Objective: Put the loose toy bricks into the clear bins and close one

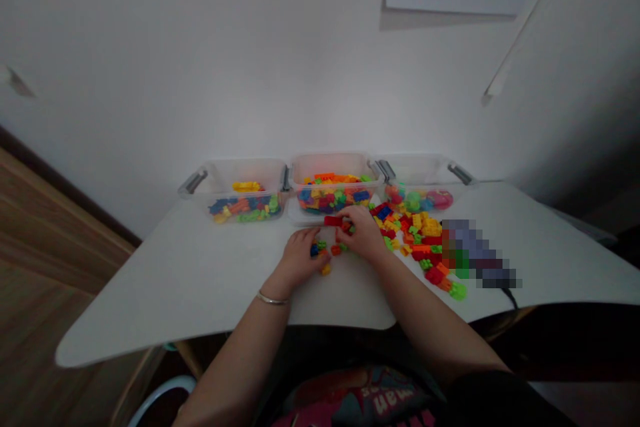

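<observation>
My right hand, knuckles upward, pinched a red brick just before the middle bin; my left hand curled around small bricks, whether gripping I could not tell. My forearms converged over the white table.

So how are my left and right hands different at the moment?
Your left hand has a silver bracelet at the wrist; your right hand has a bare wrist. A red block shows at the right hand's fingertips, while a blue block and a yellow block show by the left hand's thumb. The right hand is nearer the middle bin than the left. Both have curled fingers, low over the white table.
</observation>
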`<control>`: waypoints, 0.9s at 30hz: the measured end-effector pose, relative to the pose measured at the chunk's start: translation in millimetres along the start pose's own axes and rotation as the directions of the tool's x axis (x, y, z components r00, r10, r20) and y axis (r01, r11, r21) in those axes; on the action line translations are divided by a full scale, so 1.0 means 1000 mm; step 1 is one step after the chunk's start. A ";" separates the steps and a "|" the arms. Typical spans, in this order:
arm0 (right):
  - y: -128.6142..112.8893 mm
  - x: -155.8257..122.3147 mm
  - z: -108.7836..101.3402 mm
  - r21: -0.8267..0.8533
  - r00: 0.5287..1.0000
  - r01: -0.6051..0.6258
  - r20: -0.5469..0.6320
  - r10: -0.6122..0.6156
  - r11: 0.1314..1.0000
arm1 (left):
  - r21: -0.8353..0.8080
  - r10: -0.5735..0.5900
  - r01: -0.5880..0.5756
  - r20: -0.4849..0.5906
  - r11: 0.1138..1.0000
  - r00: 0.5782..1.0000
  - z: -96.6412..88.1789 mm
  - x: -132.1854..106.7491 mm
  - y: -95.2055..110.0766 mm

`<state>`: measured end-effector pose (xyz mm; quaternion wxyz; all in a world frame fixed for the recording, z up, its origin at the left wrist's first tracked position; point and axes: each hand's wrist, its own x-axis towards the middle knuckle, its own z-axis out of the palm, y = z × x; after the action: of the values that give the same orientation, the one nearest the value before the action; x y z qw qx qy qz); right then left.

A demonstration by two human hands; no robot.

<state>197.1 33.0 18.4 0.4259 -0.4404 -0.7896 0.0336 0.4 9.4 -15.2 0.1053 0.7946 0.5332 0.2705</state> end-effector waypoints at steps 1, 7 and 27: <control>-0.002 0.000 -0.005 0.027 0.997 -0.007 -0.078 0.009 1.000 | 0.013 -0.001 0.001 0.002 1.000 1.000 0.001 -0.001 0.000; -0.006 0.029 -0.033 0.201 0.876 -0.235 -0.379 0.296 0.951 | 0.041 -0.005 0.006 -0.014 0.999 1.000 0.003 -0.001 0.000; 0.024 0.127 -0.036 -0.196 0.871 -0.465 0.073 0.486 0.863 | 0.095 -0.012 0.020 -0.084 0.995 0.996 -0.003 0.000 0.003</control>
<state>206.3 127.9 112.9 0.3166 -0.6540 -0.6804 0.0955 1.8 7.9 -11.3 0.0468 0.7823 0.5560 0.2768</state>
